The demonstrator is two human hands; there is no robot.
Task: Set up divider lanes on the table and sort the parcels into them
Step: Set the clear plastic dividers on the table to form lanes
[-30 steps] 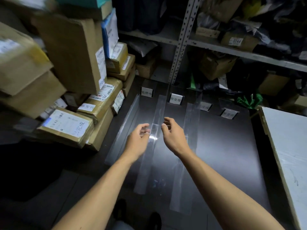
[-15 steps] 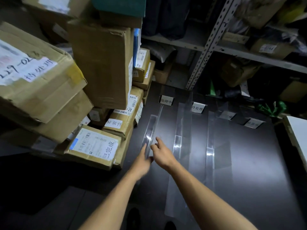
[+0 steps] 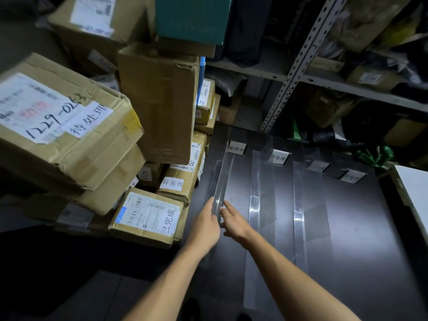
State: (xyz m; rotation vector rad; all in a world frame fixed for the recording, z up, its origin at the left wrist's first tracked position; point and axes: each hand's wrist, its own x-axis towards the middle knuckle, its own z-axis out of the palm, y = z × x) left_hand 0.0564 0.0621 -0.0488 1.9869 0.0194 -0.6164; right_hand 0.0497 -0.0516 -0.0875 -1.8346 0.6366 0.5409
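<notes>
Both hands on the leftmost clear divider (image 3: 222,181), near the table's (image 3: 361,228) left edge: left hand (image 3: 206,224) and right hand (image 3: 235,222) flank it, fingers straight (pressing its sides). Parcels (image 3: 148,215) stacked along that edge.

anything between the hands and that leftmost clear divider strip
Nothing visible. The left hand and right hand already flank the leftmost clear plastic divider strip at its near end on the dark table, fingers against its sides. The stacked cardboard parcels sit off to its left.
</notes>
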